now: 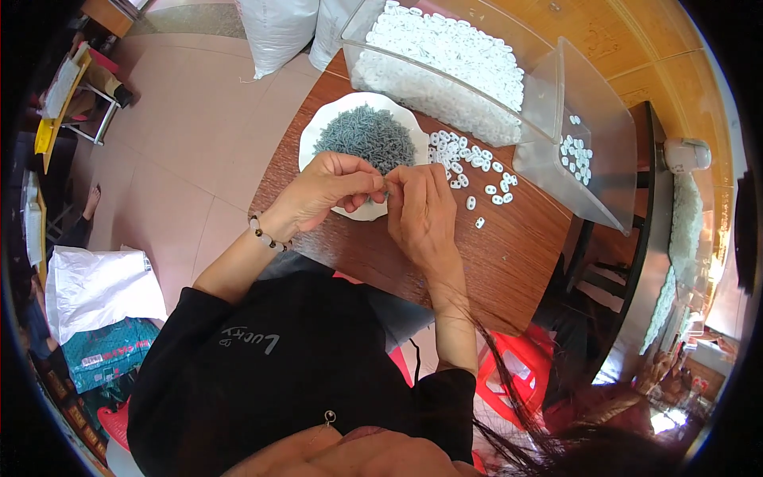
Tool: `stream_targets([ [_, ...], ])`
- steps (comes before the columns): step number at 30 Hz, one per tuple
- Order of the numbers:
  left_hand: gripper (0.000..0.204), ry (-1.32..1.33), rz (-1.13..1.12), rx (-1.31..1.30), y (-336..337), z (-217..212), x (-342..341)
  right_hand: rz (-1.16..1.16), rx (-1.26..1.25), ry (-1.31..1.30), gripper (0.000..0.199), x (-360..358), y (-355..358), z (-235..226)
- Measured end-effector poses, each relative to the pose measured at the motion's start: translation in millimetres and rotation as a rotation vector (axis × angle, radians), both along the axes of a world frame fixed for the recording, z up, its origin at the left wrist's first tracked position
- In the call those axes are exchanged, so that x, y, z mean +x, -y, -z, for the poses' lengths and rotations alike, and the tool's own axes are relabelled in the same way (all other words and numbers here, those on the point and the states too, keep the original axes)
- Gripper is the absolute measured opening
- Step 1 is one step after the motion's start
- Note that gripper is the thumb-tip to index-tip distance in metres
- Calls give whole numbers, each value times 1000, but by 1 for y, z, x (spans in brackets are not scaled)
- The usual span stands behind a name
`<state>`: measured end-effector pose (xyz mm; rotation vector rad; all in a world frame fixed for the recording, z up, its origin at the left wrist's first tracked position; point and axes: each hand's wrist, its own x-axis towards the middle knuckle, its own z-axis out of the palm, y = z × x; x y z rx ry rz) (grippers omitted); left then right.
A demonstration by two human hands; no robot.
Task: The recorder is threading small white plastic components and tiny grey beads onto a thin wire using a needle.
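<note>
My left hand (327, 193) and my right hand (421, 211) meet fingertip to fingertip over the near rim of a white plate (318, 131). The plate is heaped with small grey screws (366, 139). Both hands pinch something tiny between them; it is too small to name for certain. A beaded bracelet sits on my left wrist. Just right of the plate, several small white plastic pieces (469, 159) lie scattered on the wooden table (493, 270).
A clear plastic bin (445, 63) full of white pieces stands at the table's far side, and a second clear bin (588, 159) with a few pieces is tilted at the right. White sacks (278, 32) stand on the tiled floor; a red stool (517, 374) is below.
</note>
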<state>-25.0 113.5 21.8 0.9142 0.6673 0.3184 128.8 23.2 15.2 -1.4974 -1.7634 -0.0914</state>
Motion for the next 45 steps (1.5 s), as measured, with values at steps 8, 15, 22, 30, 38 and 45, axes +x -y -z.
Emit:
stream_targets([
  [8,5,-109,-102,523,10,8,6,-31,-106,-208,13,-3,0,5],
  [15,9,-415,-56,1287,2,9,3,-51,-349,-629,7,-15,9,-1],
  [22,11,-380,-132,1196,3,11,4,74,-318,-611,10,-3,17,12],
  [30,14,-197,-123,741,30,17,8,201,-294,-475,8,1,40,9],
  [38,15,-45,-1,369,50,1,19,203,-293,-439,8,-7,61,-9],
  [45,15,-41,27,284,60,-1,20,138,-411,-1233,20,-1,85,5],
])
